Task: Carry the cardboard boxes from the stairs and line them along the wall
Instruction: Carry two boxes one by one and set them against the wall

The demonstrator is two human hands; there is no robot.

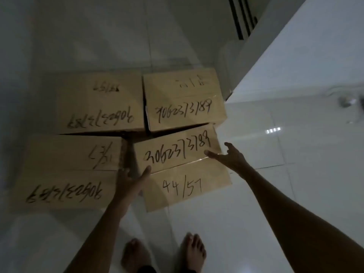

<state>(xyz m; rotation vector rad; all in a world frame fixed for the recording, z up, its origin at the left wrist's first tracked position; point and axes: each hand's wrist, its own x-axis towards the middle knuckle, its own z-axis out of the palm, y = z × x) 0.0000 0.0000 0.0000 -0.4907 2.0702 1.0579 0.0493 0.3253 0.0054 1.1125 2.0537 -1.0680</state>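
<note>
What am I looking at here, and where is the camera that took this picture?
There is no machine here: a person wears one wide-angle camera on the head, looking forward and down, so you see their own bare arms and bare feet.

On the glossy white tiled floor lie four brown cardboard boxes, two by two, each marked with handwritten black numbers. The nearest right one, the brown cardboard box marked 44/57, lies slightly askew to the others.

The left hand touches that box's left edge, thumb on top. The right hand is open at its right edge, thumb reaching onto the top. Neither hand is closed around anything; the box appears to rest on the floor. A white wall rises at the right.
</note>
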